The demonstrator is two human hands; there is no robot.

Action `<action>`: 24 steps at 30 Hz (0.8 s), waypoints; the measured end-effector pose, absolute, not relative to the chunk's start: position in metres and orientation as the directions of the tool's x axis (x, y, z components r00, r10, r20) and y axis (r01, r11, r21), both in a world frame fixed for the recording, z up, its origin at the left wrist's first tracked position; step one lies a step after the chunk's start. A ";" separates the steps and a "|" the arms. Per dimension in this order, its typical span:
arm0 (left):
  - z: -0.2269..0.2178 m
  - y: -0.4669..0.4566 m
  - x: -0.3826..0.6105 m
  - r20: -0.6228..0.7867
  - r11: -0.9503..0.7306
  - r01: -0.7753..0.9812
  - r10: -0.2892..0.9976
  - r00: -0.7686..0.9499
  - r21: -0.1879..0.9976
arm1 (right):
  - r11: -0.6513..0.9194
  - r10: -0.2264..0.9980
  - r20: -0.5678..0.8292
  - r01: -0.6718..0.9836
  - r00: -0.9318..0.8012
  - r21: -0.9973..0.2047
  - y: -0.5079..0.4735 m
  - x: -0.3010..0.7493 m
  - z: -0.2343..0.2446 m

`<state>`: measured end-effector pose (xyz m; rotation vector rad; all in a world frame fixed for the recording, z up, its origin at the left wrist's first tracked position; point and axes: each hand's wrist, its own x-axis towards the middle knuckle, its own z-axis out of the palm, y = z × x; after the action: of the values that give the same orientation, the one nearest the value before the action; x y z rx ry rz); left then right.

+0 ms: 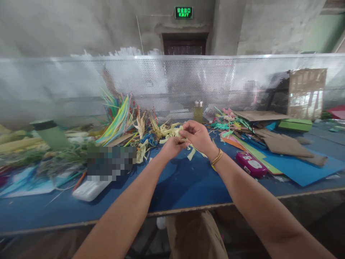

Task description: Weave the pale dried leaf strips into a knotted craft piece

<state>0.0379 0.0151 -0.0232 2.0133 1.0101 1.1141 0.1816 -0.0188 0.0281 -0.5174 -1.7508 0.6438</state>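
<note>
Right hand [196, 135], centre of view: fingers curled, thumb and fingertips pinching a pale strip [172, 131] from above. Left hand [172, 145], just below the right and touching it: closed on the same strip, its fingertips hidden behind the knuckles. The strip is held in the air over the far middle of the table [183, 187]. One end runs left towards a heap of similar scraps [151, 138], and a short end hangs under the right hand. A gold bracelet [217, 157] sits on the right wrist. Both forearms are bare and reach in from the near edge.

Left of the hands: a bundle of long green and yellow strips [118, 115] leans against the screen [172, 79]. Nearer the edge lies a white box [90, 189], and a green bottle [51, 135] stands well to the left among loose stalks.

Behind the hands: a small capped jar [198, 110] stands upright, just in front of the perforated metal screen that runs the full width of the table.

Right of the hands: a pink case [251, 163] lies near the right wrist. Beyond it are overlapping sheets, orange, green and blue [302, 169], with brown paper [283, 144] on top. A flat green box [295, 125] and a cardboard panel [307, 91] are at the far right.

Background: a concrete wall with a lit exit sign [183, 12] above a dark doorway.
</note>
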 end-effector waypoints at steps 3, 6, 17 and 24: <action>-0.016 0.007 0.040 0.397 -0.513 0.276 0.835 0.381 0.813 | 0.722 0.665 0.709 -0.042 -0.235 -0.691 -0.015 0.184 0.029; -0.010 0.001 0.041 0.307 -0.367 0.118 0.885 0.350 0.923 | 0.731 0.675 0.720 0.016 -0.160 -0.682 -0.008 0.191 0.029; 0.001 0.000 0.034 0.143 -0.102 -0.165 0.956 0.257 0.981 | 0.634 0.725 0.577 0.693 -0.377 -0.344 0.001 0.208 0.023; 0.000 0.002 0.031 0.181 -0.175 -0.048 0.965 0.191 0.983 | 0.702 0.693 0.592 0.572 -0.412 -0.424 0.002 0.206 0.019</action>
<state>0.0310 0.0016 -0.0005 1.4023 0.9497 1.2040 0.2059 0.0023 0.0187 -0.9613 -2.1273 0.1971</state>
